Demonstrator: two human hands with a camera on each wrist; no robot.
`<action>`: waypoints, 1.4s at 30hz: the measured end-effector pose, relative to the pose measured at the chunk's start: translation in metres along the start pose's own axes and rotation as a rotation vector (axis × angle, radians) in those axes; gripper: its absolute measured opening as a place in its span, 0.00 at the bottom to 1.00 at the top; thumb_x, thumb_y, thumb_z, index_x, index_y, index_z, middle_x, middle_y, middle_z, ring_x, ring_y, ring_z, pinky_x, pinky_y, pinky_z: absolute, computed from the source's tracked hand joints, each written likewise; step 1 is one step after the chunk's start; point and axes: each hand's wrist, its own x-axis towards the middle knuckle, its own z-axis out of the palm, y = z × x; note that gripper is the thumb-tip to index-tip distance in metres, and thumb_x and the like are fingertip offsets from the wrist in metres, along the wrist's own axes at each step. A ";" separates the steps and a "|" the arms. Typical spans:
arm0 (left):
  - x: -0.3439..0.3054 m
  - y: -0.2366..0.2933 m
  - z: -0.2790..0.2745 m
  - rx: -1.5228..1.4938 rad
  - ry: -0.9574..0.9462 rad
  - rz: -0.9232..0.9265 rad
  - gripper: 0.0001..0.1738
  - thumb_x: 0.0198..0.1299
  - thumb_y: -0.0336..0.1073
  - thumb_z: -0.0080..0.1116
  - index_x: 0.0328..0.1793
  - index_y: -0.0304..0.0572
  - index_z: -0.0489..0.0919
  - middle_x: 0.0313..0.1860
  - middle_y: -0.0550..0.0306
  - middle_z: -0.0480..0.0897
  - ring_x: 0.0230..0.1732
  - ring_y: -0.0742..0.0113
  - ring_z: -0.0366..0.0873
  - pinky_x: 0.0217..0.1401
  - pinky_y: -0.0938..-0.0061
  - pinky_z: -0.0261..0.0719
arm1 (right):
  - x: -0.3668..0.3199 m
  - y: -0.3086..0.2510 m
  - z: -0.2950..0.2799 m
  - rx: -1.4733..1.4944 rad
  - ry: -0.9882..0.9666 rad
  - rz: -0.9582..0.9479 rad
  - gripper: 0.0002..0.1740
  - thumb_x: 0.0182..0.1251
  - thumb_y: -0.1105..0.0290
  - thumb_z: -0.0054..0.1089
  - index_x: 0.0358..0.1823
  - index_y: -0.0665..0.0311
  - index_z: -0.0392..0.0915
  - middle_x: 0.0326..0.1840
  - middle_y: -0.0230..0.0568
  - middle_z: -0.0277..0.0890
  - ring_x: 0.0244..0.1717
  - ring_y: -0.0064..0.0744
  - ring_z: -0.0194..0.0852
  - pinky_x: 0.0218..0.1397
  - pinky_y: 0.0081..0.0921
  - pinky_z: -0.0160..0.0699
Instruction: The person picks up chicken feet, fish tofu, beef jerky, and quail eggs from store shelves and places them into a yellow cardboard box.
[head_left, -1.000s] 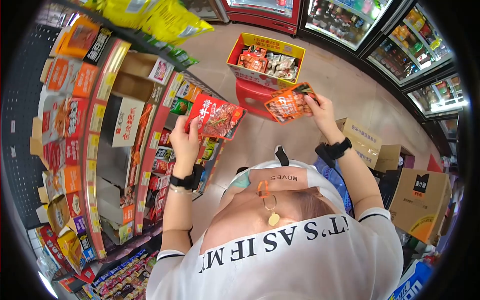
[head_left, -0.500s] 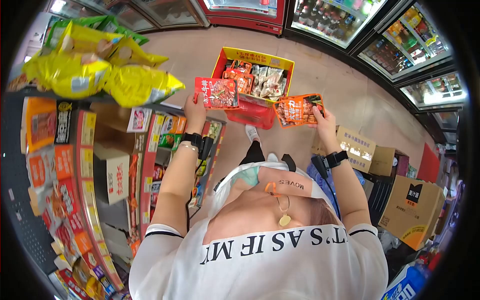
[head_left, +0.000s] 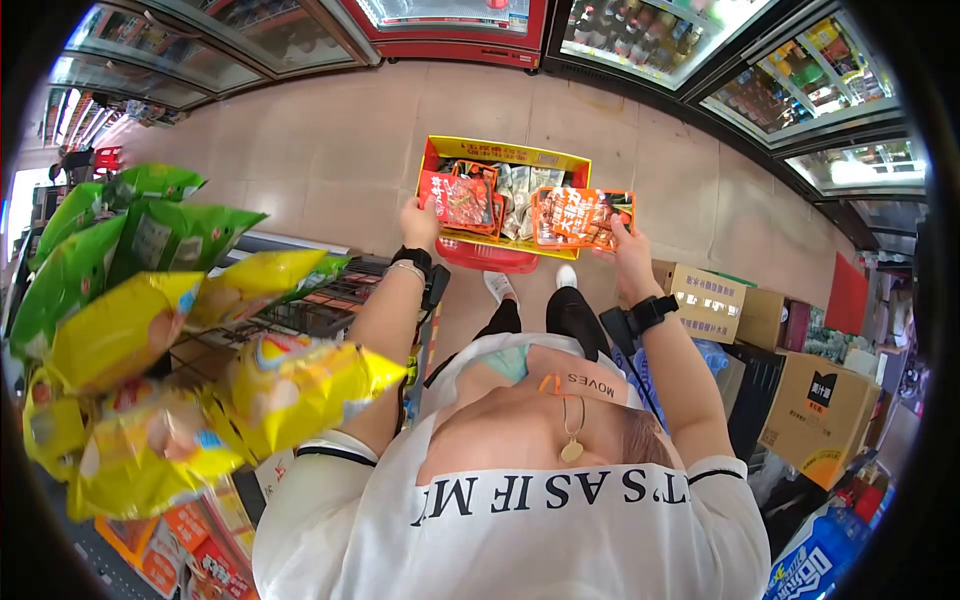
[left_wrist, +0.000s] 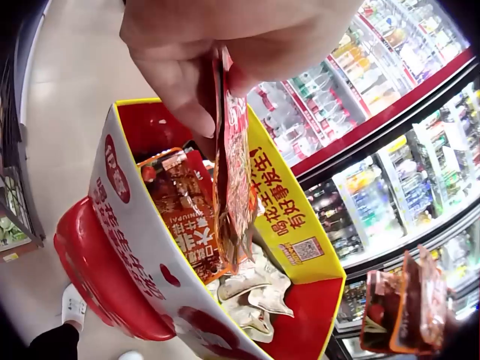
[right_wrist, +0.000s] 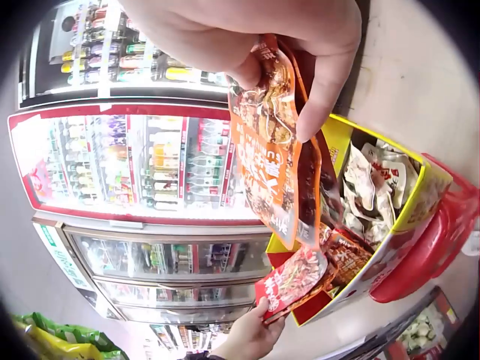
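My left hand [head_left: 421, 224] pinches a red snack packet [head_left: 457, 200] by its edge, over the left part of a yellow-and-red cardboard box [head_left: 505, 152]. Seen edge-on in the left wrist view, the red packet [left_wrist: 234, 165] hangs between thumb and fingers. Orange snack packets [head_left: 570, 218], stacked together, are pinched in my right hand [head_left: 629, 262] at the box's right end. The right wrist view shows the front orange packet [right_wrist: 264, 161] with others behind it. Inside the box lie orange-red packets [left_wrist: 184, 214] and silvery-white packets [left_wrist: 255, 292].
The box sits on a red stool [head_left: 487, 256]. Yellow and green snack bags [head_left: 150, 330] hang close on the left, above a shelf. Cartons [head_left: 820, 415] stand to the right. Glass-door drink coolers [head_left: 640, 35] line the far side.
The view has turned from the shelf toward the box. Both hands have moved with their packets from in front of the box to over it, and the snack bags now fill the left side.
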 end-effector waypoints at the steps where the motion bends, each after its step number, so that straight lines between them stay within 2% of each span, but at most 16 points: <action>1: -0.001 0.005 0.004 0.026 -0.047 -0.076 0.14 0.56 0.40 0.56 0.32 0.34 0.76 0.24 0.45 0.79 0.27 0.53 0.80 0.31 0.63 0.76 | 0.008 0.000 0.004 -0.016 -0.019 0.036 0.15 0.67 0.61 0.49 0.47 0.63 0.68 0.43 0.37 0.74 0.39 0.28 0.77 0.32 0.25 0.81; 4: 0.004 -0.003 0.011 0.115 -0.143 -0.249 0.11 0.54 0.37 0.56 0.33 0.36 0.77 0.28 0.43 0.80 0.33 0.50 0.80 0.37 0.62 0.76 | 0.030 -0.004 0.021 0.041 -0.059 0.106 0.15 0.67 0.60 0.48 0.48 0.62 0.68 0.45 0.37 0.74 0.41 0.29 0.76 0.34 0.25 0.81; 7: 0.000 -0.005 0.011 0.344 -0.132 -0.147 0.08 0.51 0.32 0.55 0.36 0.36 0.78 0.32 0.41 0.81 0.37 0.49 0.80 0.41 0.61 0.76 | 0.057 -0.007 0.042 0.006 -0.121 0.150 0.15 0.68 0.60 0.47 0.48 0.62 0.68 0.47 0.38 0.73 0.43 0.31 0.75 0.38 0.29 0.81; 12: -0.010 -0.021 0.007 0.201 -0.064 -0.065 0.20 0.47 0.28 0.55 0.50 0.34 0.75 0.36 0.42 0.81 0.41 0.48 0.79 0.47 0.63 0.75 | 0.098 0.004 0.092 0.027 -0.240 0.289 0.14 0.70 0.62 0.43 0.51 0.61 0.67 0.51 0.37 0.70 0.50 0.33 0.72 0.47 0.38 0.79; 13: -0.014 -0.019 0.005 0.224 -0.069 -0.073 0.26 0.47 0.29 0.56 0.56 0.31 0.70 0.42 0.41 0.80 0.45 0.49 0.77 0.50 0.64 0.74 | 0.109 0.010 0.102 0.041 -0.276 0.325 0.15 0.70 0.63 0.42 0.53 0.60 0.66 0.52 0.36 0.69 0.51 0.34 0.71 0.49 0.39 0.78; 16: -0.035 -0.008 -0.006 0.208 -0.038 0.013 0.28 0.47 0.29 0.57 0.58 0.32 0.68 0.49 0.40 0.76 0.51 0.50 0.75 0.53 0.65 0.72 | 0.130 0.036 0.131 0.090 -0.312 0.395 0.15 0.70 0.62 0.42 0.53 0.58 0.65 0.52 0.35 0.69 0.51 0.33 0.71 0.50 0.39 0.77; 20: -0.074 0.017 -0.032 0.076 -0.044 0.004 0.25 0.48 0.28 0.58 0.56 0.38 0.70 0.48 0.47 0.75 0.47 0.56 0.74 0.52 0.68 0.73 | 0.138 0.062 0.163 0.156 -0.380 0.458 0.13 0.71 0.62 0.40 0.53 0.55 0.64 0.54 0.34 0.67 0.51 0.35 0.71 0.50 0.41 0.77; 24: -0.112 0.005 -0.056 -0.003 -0.031 -0.013 0.23 0.49 0.27 0.58 0.54 0.39 0.70 0.47 0.50 0.75 0.45 0.61 0.73 0.51 0.70 0.73 | 0.145 0.085 0.184 0.170 -0.317 0.477 0.15 0.70 0.61 0.40 0.56 0.53 0.62 0.57 0.35 0.64 0.53 0.38 0.69 0.50 0.45 0.76; 26: -0.128 0.006 -0.072 -0.076 -0.071 -0.105 0.22 0.50 0.26 0.57 0.54 0.39 0.70 0.48 0.52 0.74 0.48 0.63 0.73 0.51 0.71 0.73 | 0.156 0.100 0.190 0.048 -0.221 0.533 0.16 0.72 0.62 0.37 0.57 0.58 0.62 0.59 0.38 0.64 0.55 0.40 0.68 0.54 0.54 0.71; 27: -0.135 0.019 -0.080 0.012 -0.076 -0.123 0.19 0.54 0.25 0.53 0.54 0.37 0.70 0.51 0.54 0.74 0.53 0.64 0.71 0.53 0.72 0.71 | 0.156 0.100 0.189 0.075 -0.274 0.571 0.17 0.71 0.61 0.38 0.57 0.57 0.61 0.61 0.38 0.61 0.58 0.42 0.66 0.55 0.54 0.68; 34: -0.148 0.000 -0.106 -0.110 -0.107 -0.201 0.18 0.54 0.25 0.53 0.53 0.37 0.70 0.48 0.55 0.74 0.51 0.67 0.72 0.51 0.73 0.71 | 0.155 0.103 0.176 -0.308 -0.351 0.489 0.20 0.66 0.62 0.46 0.56 0.61 0.61 0.65 0.44 0.54 0.61 0.50 0.59 0.58 0.50 0.65; 35: -0.147 0.000 -0.107 -0.122 -0.114 -0.198 0.18 0.54 0.25 0.53 0.52 0.37 0.71 0.48 0.56 0.75 0.50 0.67 0.73 0.51 0.74 0.72 | 0.150 0.097 0.170 -0.386 -0.317 0.479 0.19 0.62 0.62 0.51 0.51 0.63 0.65 0.55 0.44 0.62 0.55 0.44 0.62 0.58 0.47 0.64; 36: -0.146 0.002 -0.108 -0.134 -0.121 -0.192 0.18 0.53 0.24 0.53 0.52 0.38 0.71 0.47 0.57 0.75 0.49 0.67 0.73 0.50 0.74 0.72 | 0.148 0.096 0.164 -0.380 -0.311 0.471 0.19 0.62 0.62 0.51 0.51 0.63 0.65 0.55 0.44 0.62 0.55 0.44 0.62 0.58 0.47 0.64; 39: -0.136 0.010 -0.108 -0.081 -0.189 -0.141 0.17 0.53 0.25 0.54 0.51 0.37 0.73 0.47 0.56 0.76 0.48 0.67 0.73 0.49 0.74 0.72 | 0.136 0.080 0.140 -0.494 -0.372 0.323 0.09 0.57 0.69 0.55 0.35 0.66 0.73 0.27 0.36 0.69 0.28 0.30 0.67 0.34 0.31 0.72; 40: -0.131 0.009 -0.106 -0.085 -0.197 -0.129 0.17 0.53 0.25 0.54 0.51 0.37 0.73 0.47 0.56 0.76 0.48 0.67 0.73 0.49 0.74 0.72 | 0.124 0.076 0.131 -0.426 -0.389 0.231 0.08 0.57 0.68 0.55 0.31 0.66 0.71 0.26 0.34 0.68 0.27 0.26 0.67 0.32 0.27 0.72; 42: -0.120 0.006 -0.101 -0.045 -0.217 -0.030 0.16 0.53 0.26 0.54 0.50 0.38 0.74 0.44 0.54 0.78 0.45 0.67 0.75 0.48 0.74 0.72 | 0.117 0.067 0.104 -0.369 -0.489 0.344 0.10 0.57 0.67 0.55 0.35 0.65 0.71 0.34 0.37 0.70 0.34 0.28 0.70 0.34 0.29 0.73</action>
